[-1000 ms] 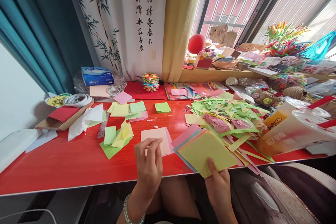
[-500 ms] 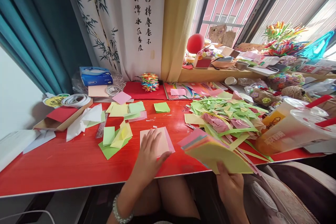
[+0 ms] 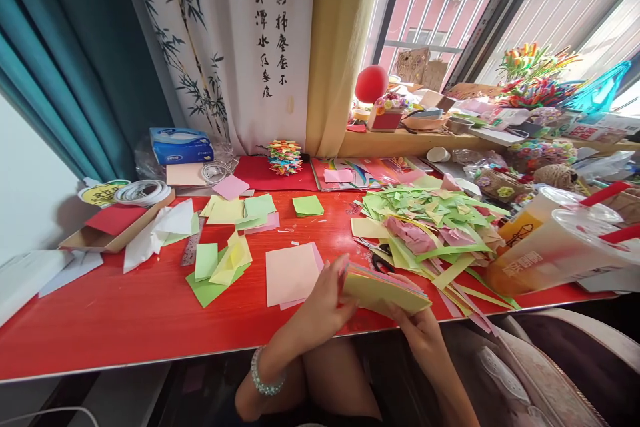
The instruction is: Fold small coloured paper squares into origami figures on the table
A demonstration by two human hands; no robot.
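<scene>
Yellow-faced stack [image 3: 379, 292], lower centre, not yet set down, fingers of left hand [image 3: 327, 300] and right hand [image 3: 415, 325] pinching it; squares [image 3: 291, 275] lie mid-frame, scraps [image 3: 437, 212] right.

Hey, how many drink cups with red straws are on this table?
2. The nearer cup is at the right end of the red table; the farther cup is just behind it, partly covered. Others could be hidden in the clutter.
</scene>
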